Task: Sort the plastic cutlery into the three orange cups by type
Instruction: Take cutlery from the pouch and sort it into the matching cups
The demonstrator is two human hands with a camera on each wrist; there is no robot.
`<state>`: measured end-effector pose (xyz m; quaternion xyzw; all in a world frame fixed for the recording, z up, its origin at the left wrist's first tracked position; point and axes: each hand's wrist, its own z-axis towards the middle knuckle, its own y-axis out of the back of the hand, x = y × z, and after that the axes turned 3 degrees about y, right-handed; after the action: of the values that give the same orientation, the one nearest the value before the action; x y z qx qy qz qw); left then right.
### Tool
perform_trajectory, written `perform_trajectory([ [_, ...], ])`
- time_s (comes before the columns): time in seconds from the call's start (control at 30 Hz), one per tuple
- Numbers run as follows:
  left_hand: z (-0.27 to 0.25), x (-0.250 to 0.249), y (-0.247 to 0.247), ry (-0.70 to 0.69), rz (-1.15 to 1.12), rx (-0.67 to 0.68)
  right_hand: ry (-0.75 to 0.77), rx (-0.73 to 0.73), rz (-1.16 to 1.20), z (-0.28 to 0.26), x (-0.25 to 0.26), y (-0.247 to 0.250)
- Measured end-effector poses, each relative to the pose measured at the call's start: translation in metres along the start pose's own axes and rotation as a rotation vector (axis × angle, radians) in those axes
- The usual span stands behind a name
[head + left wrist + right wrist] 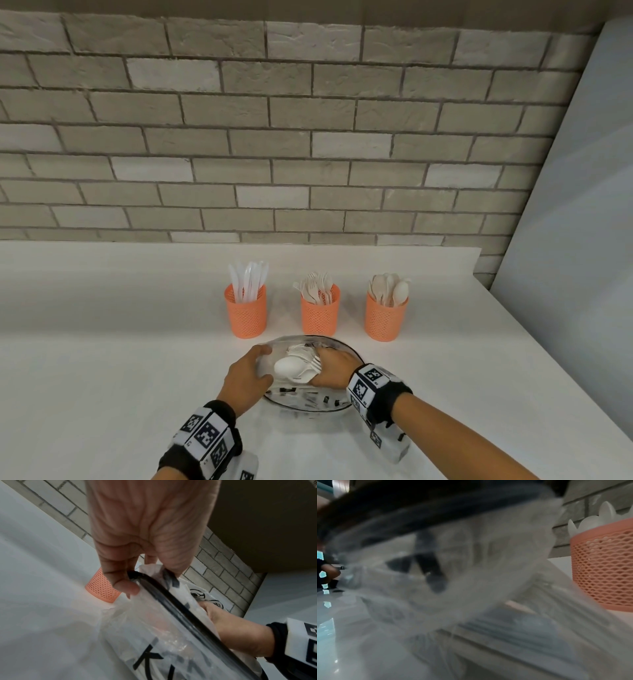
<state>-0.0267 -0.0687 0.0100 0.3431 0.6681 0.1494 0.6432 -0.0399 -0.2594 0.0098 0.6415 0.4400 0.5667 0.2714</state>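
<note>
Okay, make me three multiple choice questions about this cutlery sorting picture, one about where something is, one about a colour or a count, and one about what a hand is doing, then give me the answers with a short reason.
1. Which cup holds the knives?
A. the left cup
B. the middle cup
C. the right cup

2. How many orange cups stand on the counter?
A. two
B. three
C. four

3. What is the right hand doing?
A. resting flat on the counter
B. gripping a bundle of cutlery over the bag
C. lifting a cup

Answers:
1 A: the knives stand in the left cup, forks in the middle cup, spoons in the right cup.
2 B: three cups stand in a row by the brick wall.
3 B: the right hand curls round a bundle of cutlery over the clear bag; the left hand holds the bag's edge.
</note>
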Motion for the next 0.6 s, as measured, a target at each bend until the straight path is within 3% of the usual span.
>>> perform_trajectory([
  [0.17,-0.003,-0.001,0.002,-0.009,0.011,0.021,0.033,-0.081,0.037,0.004,0.001,0.001],
  [0.4,-0.006,-0.004,0.004,-0.01,0.023,0.019,0.029,-0.069,0.15,0.001,0.003,0.007],
  [0.6,-0.008,-0.003,0.004,-0.004,0.036,0.024,0.19,-0.176,0.246,-0.002,0.012,0.003],
])
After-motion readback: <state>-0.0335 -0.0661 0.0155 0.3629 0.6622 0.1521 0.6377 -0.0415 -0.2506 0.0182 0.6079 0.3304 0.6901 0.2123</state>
